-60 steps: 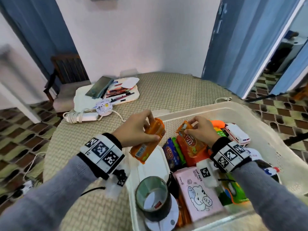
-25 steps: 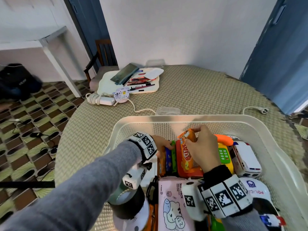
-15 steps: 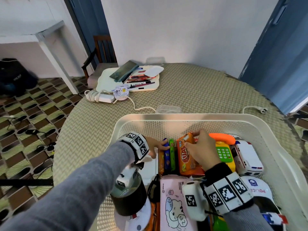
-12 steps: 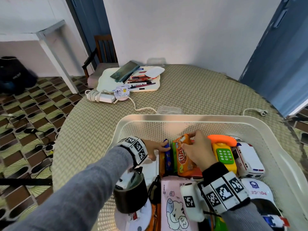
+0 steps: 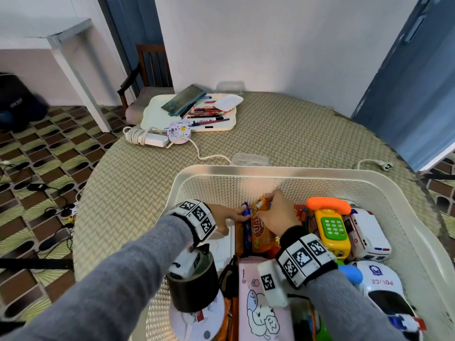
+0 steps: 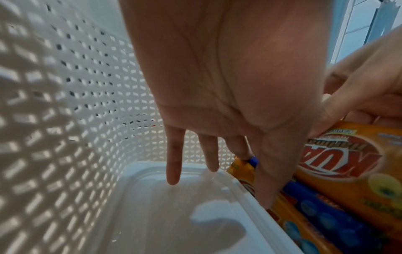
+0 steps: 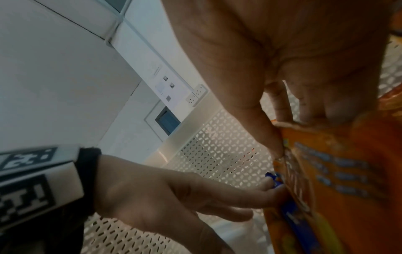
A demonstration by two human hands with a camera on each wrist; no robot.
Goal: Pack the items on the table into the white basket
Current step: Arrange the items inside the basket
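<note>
The white basket (image 5: 270, 169) fills the near right of the table. Inside it, my right hand (image 5: 264, 205) pinches the top edge of an orange snack packet (image 5: 261, 232), which stands on edge; the right wrist view shows thumb and fingers on that orange snack packet (image 7: 337, 171). My left hand (image 5: 240, 214) reaches in with straight fingers. Its fingertips (image 7: 267, 187) touch the end of a blue packet (image 5: 246, 212) beside the orange one. The little finger hangs over a white lidded container (image 6: 174, 206) by the basket's left wall.
Also in the basket are a toy phone (image 5: 331, 225), a toy ambulance (image 5: 366, 232), a police car (image 5: 384, 286), a pink pack (image 5: 261, 311) and a tape roll (image 5: 194, 286). On the far table lie a white tray of pens (image 5: 192, 114), a power strip (image 5: 152, 139) and a cable.
My left hand brought its orange packet down into the basket, let go, and now touches the blue packet with straight fingers. The right hand shifted its orange packet leftward against the row.
</note>
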